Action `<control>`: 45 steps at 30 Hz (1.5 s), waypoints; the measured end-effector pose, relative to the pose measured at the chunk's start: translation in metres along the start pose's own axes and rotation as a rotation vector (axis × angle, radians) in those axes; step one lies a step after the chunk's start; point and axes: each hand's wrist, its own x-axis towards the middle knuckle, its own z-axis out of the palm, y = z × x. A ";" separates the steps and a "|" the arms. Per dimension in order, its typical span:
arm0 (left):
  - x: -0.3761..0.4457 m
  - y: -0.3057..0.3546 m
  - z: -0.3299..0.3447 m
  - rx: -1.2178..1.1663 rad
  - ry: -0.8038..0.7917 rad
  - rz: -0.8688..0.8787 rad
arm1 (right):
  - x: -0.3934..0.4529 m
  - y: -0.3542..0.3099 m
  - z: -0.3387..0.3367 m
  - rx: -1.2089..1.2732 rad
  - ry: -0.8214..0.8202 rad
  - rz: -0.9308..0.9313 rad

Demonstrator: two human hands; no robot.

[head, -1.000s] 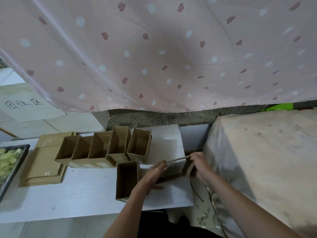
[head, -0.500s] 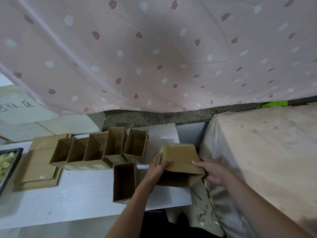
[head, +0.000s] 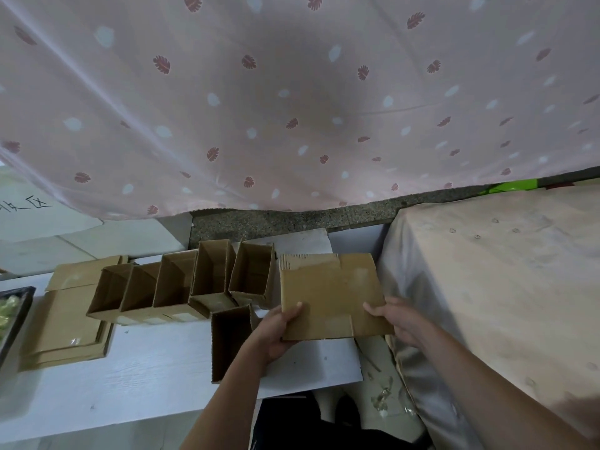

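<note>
While the left hand [head: 276, 332] and right hand [head: 394, 318] hold the flat cardboard box [head: 331, 293] over the counter [head: 130, 368], fingers [head: 292, 312] clamped on its near edge, push its sides apart evenly

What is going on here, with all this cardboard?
A person holds a flat cardboard box over the table, the left hand gripping its left edge and the right hand its right edge. Five open boxes stand in a row, a sixth box sits in front, and a pile of flat cardboard lies at the left.
</note>
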 end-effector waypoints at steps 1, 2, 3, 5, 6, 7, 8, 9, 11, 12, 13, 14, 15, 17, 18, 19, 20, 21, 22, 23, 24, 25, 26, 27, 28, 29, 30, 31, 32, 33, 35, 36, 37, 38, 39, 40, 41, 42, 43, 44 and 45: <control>0.002 -0.002 0.000 0.144 0.107 0.037 | 0.002 -0.001 -0.003 -0.045 0.035 -0.032; 0.004 -0.004 0.000 0.303 0.219 0.089 | 0.004 -0.004 -0.007 -0.126 0.074 -0.074; 0.004 -0.005 0.001 0.450 0.284 0.144 | 0.005 -0.007 -0.011 -0.220 0.102 -0.118; 0.003 -0.003 0.005 0.632 0.279 0.244 | 0.007 -0.016 -0.015 -0.408 0.112 -0.175; 0.004 0.000 0.008 0.691 0.253 0.280 | 0.008 -0.021 -0.014 -0.501 0.094 -0.193; 0.005 0.002 0.010 0.747 0.234 0.307 | 0.009 -0.027 -0.012 -0.599 0.063 -0.206; 0.008 0.004 0.011 0.800 0.225 0.318 | 0.011 -0.033 -0.008 -0.697 0.024 -0.215; 0.012 0.006 0.011 0.832 0.218 0.312 | 0.014 -0.039 -0.004 -0.781 -0.012 -0.221; 0.020 0.006 0.011 0.824 0.208 0.260 | 0.021 -0.048 0.004 -0.856 -0.062 -0.221; 0.025 0.003 0.009 0.797 0.212 0.223 | 0.025 -0.050 0.008 -0.850 -0.069 -0.220; 0.029 -0.001 0.008 0.750 0.225 0.185 | 0.029 -0.050 0.011 -0.824 -0.051 -0.223; 0.032 -0.006 0.007 0.688 0.246 0.152 | 0.035 -0.047 0.015 -0.777 -0.007 -0.232; 0.036 -0.012 0.005 0.641 0.267 0.128 | 0.042 -0.041 0.019 -0.695 0.063 -0.237; 0.046 -0.026 0.003 0.616 0.291 0.099 | 0.054 -0.024 0.025 -0.480 0.220 -0.204; 0.050 -0.033 0.002 0.614 0.295 0.083 | 0.060 -0.014 0.027 -0.414 0.270 -0.161; 0.054 -0.039 0.000 0.605 0.299 0.071 | 0.066 -0.002 0.028 -0.391 0.293 -0.112; 0.059 -0.045 -0.002 0.589 0.306 0.062 | 0.072 0.010 0.028 -0.379 0.296 -0.062; 0.063 -0.051 -0.004 0.563 0.317 0.050 | 0.078 0.022 0.028 -0.343 0.300 -0.020; 0.068 -0.055 -0.007 0.527 0.337 0.034 | 0.084 0.033 0.029 -0.276 0.307 0.018; 0.073 -0.058 -0.009 0.485 0.362 0.014 | 0.090 0.044 0.030 -0.195 0.306 0.052; 0.077 -0.059 -0.010 0.444 0.384 -0.008 | 0.095 0.053 0.033 -0.138 0.294 0.083; 0.080 -0.061 -0.011 0.415 0.395 -0.024 | 0.098 0.061 0.037 -0.126 0.270 0.094; 0.083 -0.062 -0.011 0.405 0.399 -0.025 | 0.100 0.068 0.042 -0.170 0.248 0.085; 0.086 -0.064 -0.011 0.416 0.405 -0.012 | 0.101 0.073 0.047 -0.233 0.241 0.063; 0.089 -0.066 -0.011 0.442 0.425 0.011 | 0.101 0.077 0.052 -0.302 0.251 0.031; 0.091 -0.070 -0.010 0.481 0.458 0.044 | 0.102 0.080 0.056 -0.356 0.272 -0.008; 0.093 -0.075 -0.009 0.544 0.490 0.080 | 0.103 0.081 0.061 -0.386 0.295 -0.042; 0.093 -0.080 -0.007 0.640 0.509 0.107 | 0.105 0.081 0.065 -0.396 0.315 -0.075; 0.093 -0.085 -0.005 0.759 0.518 0.114 | 0.106 0.081 0.068 -0.402 0.334 -0.105; 0.093 -0.091 -0.003 0.878 0.524 0.119 | 0.109 0.082 0.071 -0.405 0.355 -0.142; 0.094 -0.100 -0.003 1.073 0.485 0.182 | 0.110 0.083 0.076 -0.416 0.392 -0.215; 0.096 -0.103 -0.003 1.143 0.432 0.230 | 0.110 0.082 0.078 -0.424 0.401 -0.259; 0.099 -0.105 -0.004 1.194 0.372 0.277 | 0.108 0.081 0.079 -0.462 0.401 -0.300; 0.102 -0.106 -0.006 1.248 0.324 0.334 | 0.107 0.081 0.081 -0.540 0.410 -0.340; 0.106 -0.107 -0.009 1.315 0.305 0.402 | 0.106 0.082 0.084 -0.649 0.434 -0.392; 0.110 -0.108 -0.011 1.384 0.305 0.461 | 0.106 0.084 0.086 -0.774 0.462 -0.464; 0.114 -0.110 -0.015 1.437 0.317 0.496 | 0.105 0.087 0.091 -0.905 0.479 -0.552; 0.119 -0.113 -0.018 1.473 0.338 0.514 | 0.105 0.090 0.097 -1.022 0.465 -0.641; 0.123 -0.117 -0.022 1.504 0.369 0.529 | 0.105 0.094 0.103 -1.111 0.418 -0.718; 0.127 -0.121 -0.024 1.531 0.400 0.543 | 0.108 0.100 0.108 -1.171 0.361 -0.775; 0.130 -0.125 -0.026 1.548 0.425 0.559 | 0.111 0.106 0.110 -1.216 0.319 -0.802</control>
